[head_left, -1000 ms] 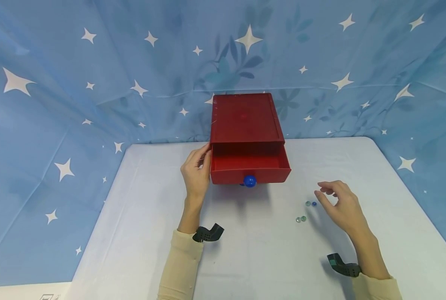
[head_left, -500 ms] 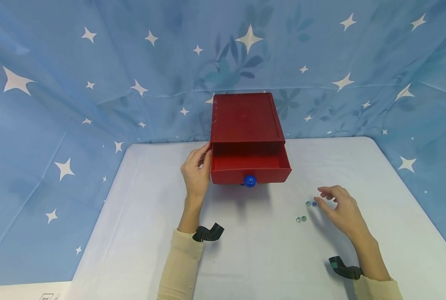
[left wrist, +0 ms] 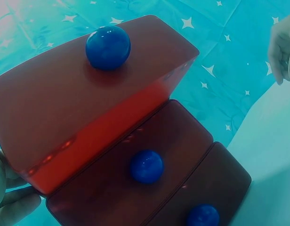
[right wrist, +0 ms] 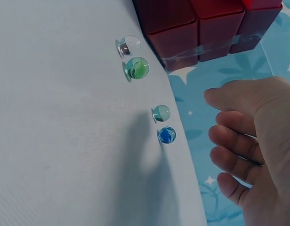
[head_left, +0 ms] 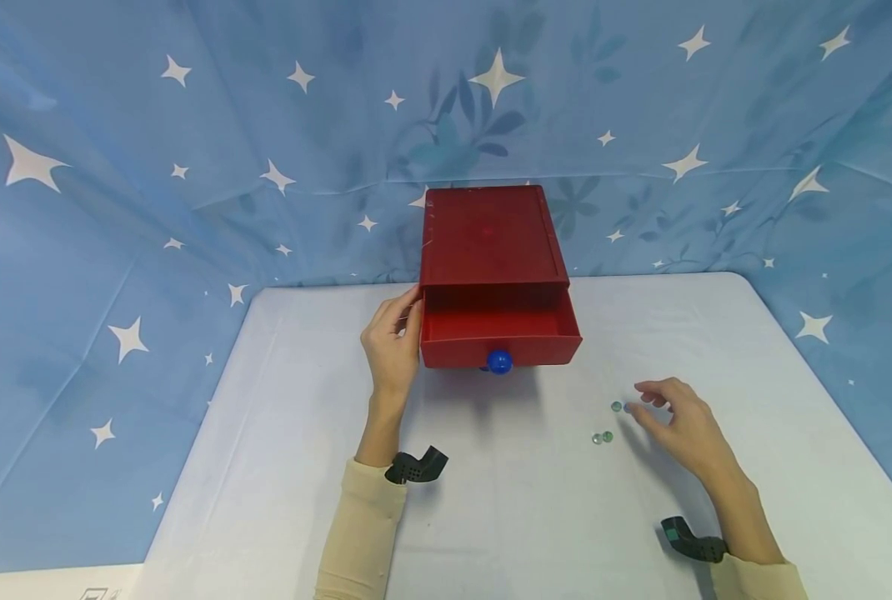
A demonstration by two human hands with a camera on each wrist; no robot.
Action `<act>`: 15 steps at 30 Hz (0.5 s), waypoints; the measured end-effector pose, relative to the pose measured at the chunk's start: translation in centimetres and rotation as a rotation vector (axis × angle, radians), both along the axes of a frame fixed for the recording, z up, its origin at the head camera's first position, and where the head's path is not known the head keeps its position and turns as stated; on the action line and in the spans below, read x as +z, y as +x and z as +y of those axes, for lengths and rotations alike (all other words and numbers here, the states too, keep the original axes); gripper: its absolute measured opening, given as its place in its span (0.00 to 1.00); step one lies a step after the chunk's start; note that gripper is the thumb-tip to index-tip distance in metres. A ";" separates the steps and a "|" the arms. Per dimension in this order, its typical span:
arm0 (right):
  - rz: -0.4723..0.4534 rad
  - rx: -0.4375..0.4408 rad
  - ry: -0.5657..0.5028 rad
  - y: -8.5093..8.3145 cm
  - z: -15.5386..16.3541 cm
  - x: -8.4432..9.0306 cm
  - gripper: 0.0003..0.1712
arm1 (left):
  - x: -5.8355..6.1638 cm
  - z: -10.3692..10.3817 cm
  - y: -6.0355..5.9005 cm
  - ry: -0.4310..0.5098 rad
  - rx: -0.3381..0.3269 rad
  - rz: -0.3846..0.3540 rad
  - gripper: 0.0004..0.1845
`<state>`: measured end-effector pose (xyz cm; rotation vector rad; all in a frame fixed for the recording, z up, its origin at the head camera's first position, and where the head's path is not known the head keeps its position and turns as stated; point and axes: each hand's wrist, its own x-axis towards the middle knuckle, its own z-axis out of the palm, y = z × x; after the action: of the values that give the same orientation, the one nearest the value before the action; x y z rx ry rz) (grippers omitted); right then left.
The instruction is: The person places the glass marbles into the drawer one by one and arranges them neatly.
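Note:
A red drawer cabinet (head_left: pixel 491 237) stands at the back of the table. Its top drawer (head_left: pixel 502 352) is pulled out, with a blue round knob (head_left: pixel 499 362) on the front. My left hand (head_left: pixel 393 346) touches the cabinet's left side with its fingers. To the right, my right hand (head_left: pixel 682 421) hovers with loosely bent fingers and holds nothing. Close to its fingertips lie a blue marble (right wrist: pixel 167 135) and a pale teal marble (right wrist: pixel 161 113). A green-swirled marble (right wrist: pixel 137 68) and a clear marble (right wrist: pixel 130 45) lie side by side, nearer the cabinet in the right wrist view.
Below the open drawer, the left wrist view shows two closed drawers, a middle drawer (left wrist: pixel 175 141) and a lower drawer (left wrist: pixel 220 183), each with a blue knob. A white cloth covers the table (head_left: pixel 491 517). A blue star-patterned curtain (head_left: pixel 326 125) hangs behind the cabinet.
My right hand has come down slightly toward the marbles, and its fingertips now partly cover the blue one in the head view. The left hand, cabinet and drawer stay put.

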<state>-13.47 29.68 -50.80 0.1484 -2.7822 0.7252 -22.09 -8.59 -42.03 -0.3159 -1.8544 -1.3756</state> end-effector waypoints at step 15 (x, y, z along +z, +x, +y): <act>-0.067 0.033 0.014 0.0 0.3 -0.6 0.21 | -0.1 0.1 0.1 0.005 0.007 -0.028 0.12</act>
<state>-13.46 29.95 -51.41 0.1768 -2.8554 0.7324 -22.01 -8.52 -42.09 -0.2890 -1.8731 -1.3868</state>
